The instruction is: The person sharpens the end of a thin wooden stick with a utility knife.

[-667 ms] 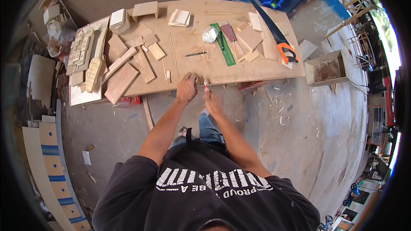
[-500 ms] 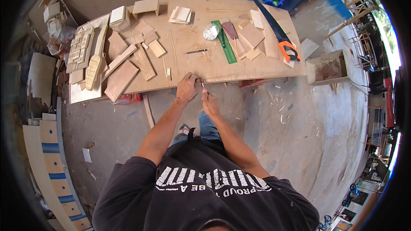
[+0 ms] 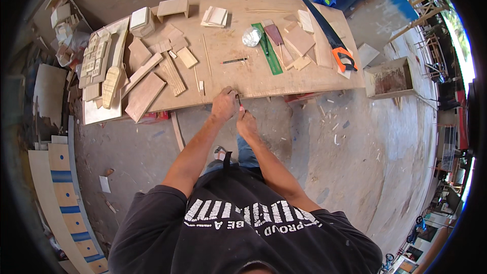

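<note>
Right at the near edge of the desk (image 3: 299, 83), that was where both hands met. The right hand (image 3: 248, 122) had its grip closed snugly around a slim pink-handled tool (image 3: 241, 107), just off the desk's near edge, with the narrow tip pointing away from the body. Close beside it, the left hand (image 3: 224, 102) sat at that same edge, fingers curled inward near the tool's tip; whether its grip had hold of anything, one could not tell, for the fingers hid it.

And what a spread lay beyond! Across the middle of the desk lay a pencil (image 3: 234, 61); right of the desk's middle came a green ruler (image 3: 274, 62), a silvery round object (image 3: 251, 36) touching its side, and a maroon-handled tool (image 3: 273, 34). Toward the desk's right end stretched a handsaw (image 3: 322, 25), orange handle nearest the person. At the desk's left end stood a wooden panel with small window-like squares (image 3: 96, 60), while near the far edge rested a stack of small boards (image 3: 215, 16).
</note>
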Motion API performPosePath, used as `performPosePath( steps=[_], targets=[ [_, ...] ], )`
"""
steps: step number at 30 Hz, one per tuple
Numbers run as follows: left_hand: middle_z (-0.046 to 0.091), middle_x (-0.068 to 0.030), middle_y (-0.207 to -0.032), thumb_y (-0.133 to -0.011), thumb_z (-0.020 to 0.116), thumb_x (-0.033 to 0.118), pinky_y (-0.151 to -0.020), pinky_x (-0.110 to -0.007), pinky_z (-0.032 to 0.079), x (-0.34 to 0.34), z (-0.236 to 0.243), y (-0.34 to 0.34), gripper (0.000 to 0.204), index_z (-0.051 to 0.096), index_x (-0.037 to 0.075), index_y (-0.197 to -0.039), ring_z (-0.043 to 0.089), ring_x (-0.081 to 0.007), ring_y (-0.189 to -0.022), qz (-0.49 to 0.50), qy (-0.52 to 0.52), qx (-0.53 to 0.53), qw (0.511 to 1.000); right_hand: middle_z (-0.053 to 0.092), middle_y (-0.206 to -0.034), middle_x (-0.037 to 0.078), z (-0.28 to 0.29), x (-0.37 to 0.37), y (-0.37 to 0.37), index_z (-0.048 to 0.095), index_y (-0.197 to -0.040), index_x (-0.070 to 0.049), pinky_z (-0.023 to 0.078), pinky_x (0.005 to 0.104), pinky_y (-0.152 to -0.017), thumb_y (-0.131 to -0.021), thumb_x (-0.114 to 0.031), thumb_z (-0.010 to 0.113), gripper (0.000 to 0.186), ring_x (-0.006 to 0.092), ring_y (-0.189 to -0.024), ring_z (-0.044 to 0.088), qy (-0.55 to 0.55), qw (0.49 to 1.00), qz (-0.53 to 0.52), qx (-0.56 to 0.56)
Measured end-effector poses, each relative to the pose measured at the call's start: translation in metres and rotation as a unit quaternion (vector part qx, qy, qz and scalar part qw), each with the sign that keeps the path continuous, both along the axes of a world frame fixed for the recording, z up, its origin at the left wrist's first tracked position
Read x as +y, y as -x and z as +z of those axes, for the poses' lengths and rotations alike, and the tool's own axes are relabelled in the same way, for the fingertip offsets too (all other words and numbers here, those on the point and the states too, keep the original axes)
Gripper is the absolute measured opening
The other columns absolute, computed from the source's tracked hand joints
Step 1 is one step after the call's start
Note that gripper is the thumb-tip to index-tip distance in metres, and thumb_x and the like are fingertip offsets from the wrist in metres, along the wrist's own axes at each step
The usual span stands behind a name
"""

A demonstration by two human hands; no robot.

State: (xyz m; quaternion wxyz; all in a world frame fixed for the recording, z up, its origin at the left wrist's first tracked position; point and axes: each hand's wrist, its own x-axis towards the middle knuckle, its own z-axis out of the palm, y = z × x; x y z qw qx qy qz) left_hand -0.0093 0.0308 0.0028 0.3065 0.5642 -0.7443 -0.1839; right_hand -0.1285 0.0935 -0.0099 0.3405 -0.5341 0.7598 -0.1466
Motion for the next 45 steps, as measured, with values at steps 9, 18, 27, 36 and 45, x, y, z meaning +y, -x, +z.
performPosePath(
  steps=[9,18,27,36,45],
  targets=[
    [0.066,-0.0146,-0.094,-0.083,0.059,0.003,-0.073,-0.043,0.055,0.006,0.005,0.004,0.015,0.070,0.001,-0.093,0.067,-0.0360,-0.085,0.019,0.003,0.025,1.000,0.067,-0.098,0.033,-0.012,0.002,-0.002,0.065,-0.106,0.000,0.047,0.0575,-0.088,-0.104,-0.044,0.032,0.055,0.0504,-0.097,0.065,0.036,0.999,0.016,0.017],
    [0.062,-0.0180,-0.091,-0.084,0.059,0.004,-0.073,-0.047,0.053,0.000,-0.004,0.005,0.007,0.065,0.001,-0.087,0.063,-0.0390,-0.086,0.051,-0.005,0.080,0.995,0.062,-0.116,0.036,0.005,-0.022,0.011,0.062,-0.120,0.000,0.044,0.0558,-0.098,-0.104,-0.051,0.028,0.064,0.0513,-0.112,0.058,-0.039,0.997,0.024,-0.064],
    [0.061,-0.0180,-0.092,-0.086,0.061,0.004,-0.075,-0.046,0.053,0.003,-0.004,0.006,0.007,0.065,0.001,-0.091,0.063,-0.0398,-0.087,0.067,-0.003,0.077,0.995,0.068,-0.096,0.028,0.005,-0.007,0.029,0.066,-0.098,0.002,0.047,0.0516,-0.088,-0.103,-0.058,0.026,0.072,0.0480,-0.099,0.062,0.044,0.997,0.031,-0.062],
    [0.062,-0.0160,-0.092,-0.085,0.060,0.002,-0.075,-0.045,0.054,0.006,-0.002,0.007,0.008,0.066,0.001,-0.091,0.064,-0.0376,-0.087,0.073,0.000,0.078,0.994,0.063,-0.112,0.036,-0.004,-0.007,0.026,0.061,-0.115,-0.001,0.044,0.0576,-0.097,-0.103,-0.056,0.023,0.068,0.0537,-0.110,0.058,-0.032,0.996,0.072,-0.048],
    [0.064,-0.0147,-0.092,-0.087,0.059,0.002,-0.074,-0.043,0.054,0.003,-0.006,0.006,0.008,0.066,0.001,-0.092,0.065,-0.0355,-0.088,0.047,0.013,0.047,0.998,0.066,-0.103,0.035,0.001,-0.004,0.014,0.062,-0.108,-0.001,0.046,0.0585,-0.094,-0.104,-0.049,0.028,0.059,0.0525,-0.102,0.062,-0.035,0.998,0.048,-0.009]
  ],
)
